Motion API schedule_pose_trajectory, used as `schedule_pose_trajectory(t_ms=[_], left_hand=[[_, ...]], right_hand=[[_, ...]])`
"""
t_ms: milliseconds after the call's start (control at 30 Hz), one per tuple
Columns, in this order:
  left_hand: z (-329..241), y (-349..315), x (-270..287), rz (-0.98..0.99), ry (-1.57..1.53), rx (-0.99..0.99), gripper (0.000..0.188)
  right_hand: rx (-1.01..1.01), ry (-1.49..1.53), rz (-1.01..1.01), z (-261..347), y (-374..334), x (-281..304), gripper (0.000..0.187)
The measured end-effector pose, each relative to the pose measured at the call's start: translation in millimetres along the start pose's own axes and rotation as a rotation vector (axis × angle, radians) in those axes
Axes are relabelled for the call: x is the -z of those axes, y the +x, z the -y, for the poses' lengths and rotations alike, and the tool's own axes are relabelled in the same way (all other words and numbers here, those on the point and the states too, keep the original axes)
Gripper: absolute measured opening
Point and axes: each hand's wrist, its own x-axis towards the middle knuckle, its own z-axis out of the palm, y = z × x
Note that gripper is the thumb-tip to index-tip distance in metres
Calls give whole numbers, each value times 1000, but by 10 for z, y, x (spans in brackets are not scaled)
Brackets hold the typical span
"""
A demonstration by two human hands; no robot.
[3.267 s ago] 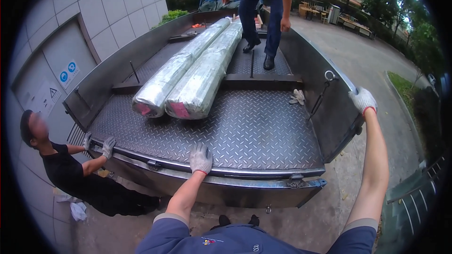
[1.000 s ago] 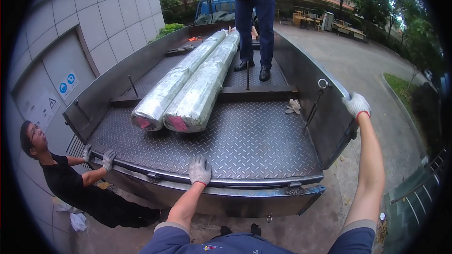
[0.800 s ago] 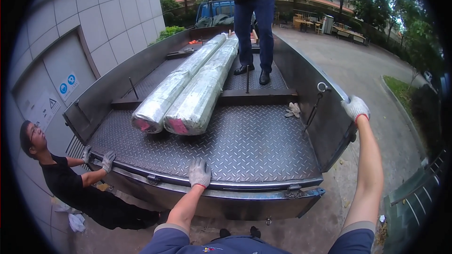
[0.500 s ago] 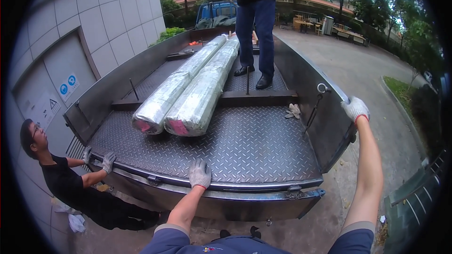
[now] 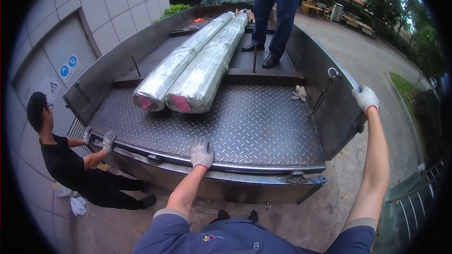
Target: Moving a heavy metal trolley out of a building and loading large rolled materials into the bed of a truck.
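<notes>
My left hand [image 5: 202, 153], in a pale knit glove with a red cuff, lies flat on the rear edge of the truck bed [image 5: 263, 131], fingers stretched forward on the patterned steel. My right hand [image 5: 366, 99], gloved the same way, is closed over the top rear corner of the right side panel [image 5: 325, 89]. Ahead of my left hand, two long rolls lie side by side along the bed. The left roll [image 5: 181, 68] and right roll [image 5: 207, 70] are wrapped in shiny clear film, with pink patches on their near ends. Below the bed edge hangs the tailgate [image 5: 226, 190].
A person in dark trousers [image 5: 278, 23] stands on the bed beside the rolls. Another person [image 5: 66, 157] grips the bed's left rear edge with gloved hands. A crossbeam [image 5: 263, 77] with upright rods spans the bed; loose gloves [image 5: 299, 93] lie near its right end.
The view has tilted downward, so the bed sits higher in the picture. The person at left has turned their head toward the truck. Both my hands keep their places on it.
</notes>
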Motion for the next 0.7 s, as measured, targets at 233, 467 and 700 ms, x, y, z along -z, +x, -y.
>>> schedule_pose_trajectory(t_ms=[233,467,700], left_hand=[[20,-84,-6,28,-7,23,34],[164,9,-111,59,-20,5,31],[39,-9,-70,-35,5,-27,30]], right_hand=[[9,-40,18,19,22,-53,53],[18,-9,-15,60,-7,-291,54],[-1,-12,8,12,26,-75,54]])
